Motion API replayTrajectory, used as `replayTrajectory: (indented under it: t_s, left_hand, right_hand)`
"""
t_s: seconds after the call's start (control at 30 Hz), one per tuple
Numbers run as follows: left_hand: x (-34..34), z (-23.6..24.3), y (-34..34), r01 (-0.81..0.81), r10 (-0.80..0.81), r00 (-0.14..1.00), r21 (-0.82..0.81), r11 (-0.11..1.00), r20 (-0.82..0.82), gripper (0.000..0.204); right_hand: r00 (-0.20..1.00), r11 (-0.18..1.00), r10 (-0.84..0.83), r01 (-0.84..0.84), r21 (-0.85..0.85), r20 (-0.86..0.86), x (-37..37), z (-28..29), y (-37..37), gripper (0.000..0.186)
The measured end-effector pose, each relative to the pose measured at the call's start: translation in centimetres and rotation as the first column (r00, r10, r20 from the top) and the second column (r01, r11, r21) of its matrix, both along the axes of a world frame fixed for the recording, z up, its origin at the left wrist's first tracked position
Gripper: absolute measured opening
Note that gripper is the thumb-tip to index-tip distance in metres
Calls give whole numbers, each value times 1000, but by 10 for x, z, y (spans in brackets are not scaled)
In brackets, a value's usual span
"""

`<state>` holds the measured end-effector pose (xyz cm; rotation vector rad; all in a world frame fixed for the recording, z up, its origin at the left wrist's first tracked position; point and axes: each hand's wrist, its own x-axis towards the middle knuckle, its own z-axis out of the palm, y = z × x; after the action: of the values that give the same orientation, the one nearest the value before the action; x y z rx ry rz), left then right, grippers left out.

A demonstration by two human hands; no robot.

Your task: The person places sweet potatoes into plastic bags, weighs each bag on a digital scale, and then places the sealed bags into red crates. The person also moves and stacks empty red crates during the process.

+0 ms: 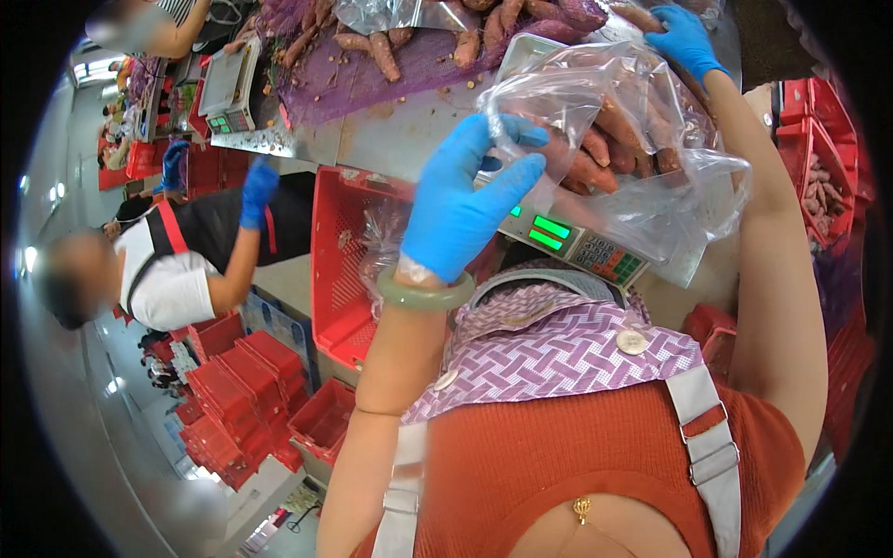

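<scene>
My blue-gloved left hand point(460, 195) grips the gathered top of a clear plastic bag point(698, 195) full of sweet potatoes point(609, 126). The bag rests on a scale point(577, 246) with lit green displays and a keypad. My blue-gloved right hand point(684, 42) is at the table's back right, fingers round the end of a sweet potato point(633, 17) beside the loose pile.
A purple mesh sack point(316, 88) with loose potatoes lies on the metal table point(391, 130). Another scale point(226, 88) stands left. Red crates point(349, 307) sit below, stacked left point(228, 391) and at right point(805, 116). A co-worker point(177, 284) in blue gloves is at left.
</scene>
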<state>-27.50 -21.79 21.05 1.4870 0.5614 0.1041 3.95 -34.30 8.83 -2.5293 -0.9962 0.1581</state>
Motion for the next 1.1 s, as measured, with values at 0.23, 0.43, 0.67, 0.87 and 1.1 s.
replayTrajectory:
  t_s: [0.23, 0.43, 0.67, 0.87, 1.1]
  left_hand:
    - [6, -18, 6, 55, -52, 992, -23, 998, 112, 20]
    - [20, -29, 19, 42, 26, 961, -236, 971, 277, 24]
    - [31, -35, 32, 119, 49, 888, -331, 936, 458, 23]
    - [30, -42, 39, 165, 16, 888, -351, 922, 460, 25]
    - [30, -43, 40, 226, -58, 898, -343, 912, 437, 22]
  right_hand:
    - [883, 577, 177, 264, 773, -434, -35, 104, -46, 32]
    - [942, 824, 304, -184, 536, -144, -133, 129, -98, 43]
    - [995, 986, 77, -68, 151, -57, -188, 59, -35, 41]
    - [972, 942, 23, -99, 321, 232, -193, -2, 6, 46]
    - [978, 859, -121, 17, 511, 170, -204, 26, -57, 38]
